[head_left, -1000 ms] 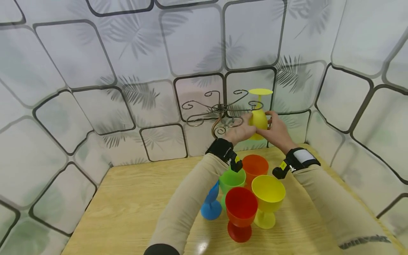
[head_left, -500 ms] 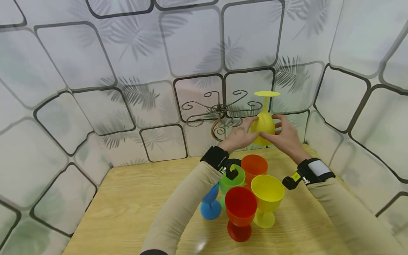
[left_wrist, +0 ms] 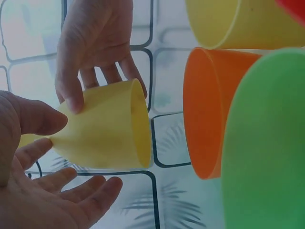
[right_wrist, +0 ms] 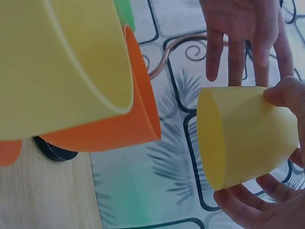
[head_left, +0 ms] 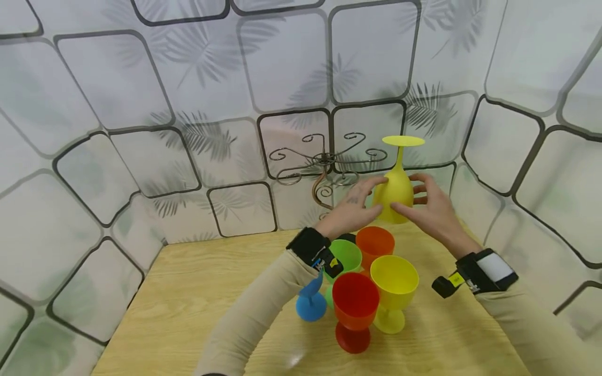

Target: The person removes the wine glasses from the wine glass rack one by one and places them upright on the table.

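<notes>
An upside-down yellow plastic goblet (head_left: 396, 193) is up off the table, its round foot on top and its bowl mouth downward. My right hand (head_left: 435, 211) grips the bowl from the right, with the thumb on the near side and the fingers round the far side. At the bowl's left is my left hand (head_left: 350, 209), its fingers spread and relaxed; in the left wrist view the thumb and forefinger are by the narrow end of the bowl. In the right wrist view the left fingers hang beside the bowl (right_wrist: 248, 136), and contact is hard to tell.
A scrolled metal stand (head_left: 324, 159) rises left of the hands, its black base (head_left: 347, 237) partly hidden. On the wooden table (head_left: 188, 292) are upright goblets: red (head_left: 355, 303), yellow (head_left: 394, 282), orange (head_left: 374, 243), green (head_left: 347, 256) and blue (head_left: 311, 305). Patterned cloth walls surround the table.
The upside-down yellow goblet has moved right, down and nearer, away from the stand's right arm. Both hands have moved with it, and the left fingers have come partly away from the bowl.
</notes>
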A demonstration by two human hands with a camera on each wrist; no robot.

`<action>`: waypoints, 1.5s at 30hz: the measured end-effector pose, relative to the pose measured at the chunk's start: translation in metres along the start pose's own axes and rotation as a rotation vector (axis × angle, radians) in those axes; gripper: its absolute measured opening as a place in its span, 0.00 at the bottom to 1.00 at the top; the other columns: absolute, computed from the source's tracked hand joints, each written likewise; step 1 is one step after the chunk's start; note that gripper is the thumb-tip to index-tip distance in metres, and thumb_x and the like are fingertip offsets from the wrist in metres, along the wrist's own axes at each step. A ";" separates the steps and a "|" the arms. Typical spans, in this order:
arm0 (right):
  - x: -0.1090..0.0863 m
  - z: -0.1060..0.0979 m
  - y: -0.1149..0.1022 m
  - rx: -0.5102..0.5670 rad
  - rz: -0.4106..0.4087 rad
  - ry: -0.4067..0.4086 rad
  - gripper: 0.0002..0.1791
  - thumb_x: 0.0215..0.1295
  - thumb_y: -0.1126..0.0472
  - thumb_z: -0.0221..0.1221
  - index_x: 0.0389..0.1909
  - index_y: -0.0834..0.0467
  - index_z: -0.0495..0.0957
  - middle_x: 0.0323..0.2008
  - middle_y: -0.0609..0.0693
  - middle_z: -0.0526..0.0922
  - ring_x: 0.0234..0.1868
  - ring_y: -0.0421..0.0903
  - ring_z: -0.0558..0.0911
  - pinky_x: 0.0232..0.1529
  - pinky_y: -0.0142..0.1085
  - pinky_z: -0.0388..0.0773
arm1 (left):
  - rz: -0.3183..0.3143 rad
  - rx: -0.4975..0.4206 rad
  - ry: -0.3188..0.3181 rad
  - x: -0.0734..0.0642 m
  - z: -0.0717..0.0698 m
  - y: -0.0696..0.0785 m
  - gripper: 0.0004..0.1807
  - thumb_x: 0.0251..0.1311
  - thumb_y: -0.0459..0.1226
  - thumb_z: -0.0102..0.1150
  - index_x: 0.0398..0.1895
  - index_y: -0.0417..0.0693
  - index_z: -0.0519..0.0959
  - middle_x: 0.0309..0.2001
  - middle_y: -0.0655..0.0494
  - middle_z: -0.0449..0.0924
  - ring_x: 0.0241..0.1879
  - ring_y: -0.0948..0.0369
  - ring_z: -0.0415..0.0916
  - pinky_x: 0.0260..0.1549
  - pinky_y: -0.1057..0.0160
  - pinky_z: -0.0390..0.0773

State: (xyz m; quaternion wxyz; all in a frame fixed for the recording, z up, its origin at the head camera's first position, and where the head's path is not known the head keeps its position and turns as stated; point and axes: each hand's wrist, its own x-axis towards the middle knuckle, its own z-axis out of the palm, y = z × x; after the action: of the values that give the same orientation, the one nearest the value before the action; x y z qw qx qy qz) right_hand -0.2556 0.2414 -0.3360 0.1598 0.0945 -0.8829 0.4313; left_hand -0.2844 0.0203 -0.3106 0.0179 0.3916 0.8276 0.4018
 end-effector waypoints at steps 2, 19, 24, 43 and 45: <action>-0.005 0.000 -0.003 0.001 -0.012 -0.009 0.44 0.68 0.45 0.65 0.76 0.59 0.55 0.61 0.71 0.72 0.55 0.70 0.78 0.47 0.60 0.84 | 0.011 -0.019 0.006 -0.004 -0.001 0.000 0.30 0.76 0.36 0.51 0.78 0.52 0.58 0.79 0.52 0.55 0.75 0.48 0.60 0.70 0.56 0.70; -0.035 0.013 -0.037 0.091 -0.059 -0.085 0.43 0.68 0.50 0.66 0.76 0.57 0.55 0.62 0.67 0.71 0.55 0.67 0.80 0.52 0.62 0.82 | 0.016 -0.134 0.088 -0.044 -0.009 0.001 0.38 0.68 0.42 0.65 0.78 0.58 0.60 0.79 0.55 0.57 0.73 0.49 0.67 0.57 0.60 0.81; -0.043 0.017 -0.041 0.141 -0.090 -0.127 0.40 0.67 0.55 0.67 0.74 0.57 0.57 0.59 0.64 0.72 0.53 0.63 0.82 0.52 0.54 0.84 | 0.049 -0.197 0.056 -0.055 -0.007 -0.003 0.42 0.67 0.41 0.65 0.80 0.63 0.54 0.78 0.53 0.58 0.71 0.50 0.69 0.55 0.63 0.82; -0.069 0.042 -0.056 -0.062 -0.717 0.068 0.29 0.65 0.58 0.68 0.67 0.59 0.75 0.65 0.60 0.74 0.53 0.54 0.82 0.49 0.30 0.84 | 0.142 -0.382 0.072 -0.100 -0.017 -0.011 0.42 0.67 0.36 0.62 0.81 0.59 0.55 0.71 0.45 0.68 0.63 0.53 0.75 0.54 0.59 0.83; -0.071 0.044 -0.057 -0.090 -0.809 0.084 0.24 0.74 0.53 0.58 0.65 0.59 0.77 0.68 0.62 0.73 0.56 0.55 0.81 0.55 0.22 0.77 | 0.147 -0.404 0.072 -0.104 -0.019 -0.012 0.41 0.69 0.43 0.62 0.81 0.58 0.55 0.71 0.44 0.68 0.64 0.53 0.75 0.53 0.59 0.83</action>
State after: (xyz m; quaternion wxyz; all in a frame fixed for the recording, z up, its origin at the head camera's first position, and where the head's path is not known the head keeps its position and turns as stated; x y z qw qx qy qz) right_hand -0.1813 0.1738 -0.3454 0.3565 0.4095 -0.7852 0.2979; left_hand -0.2269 -0.0656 -0.3355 0.0372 0.4247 0.6997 0.5733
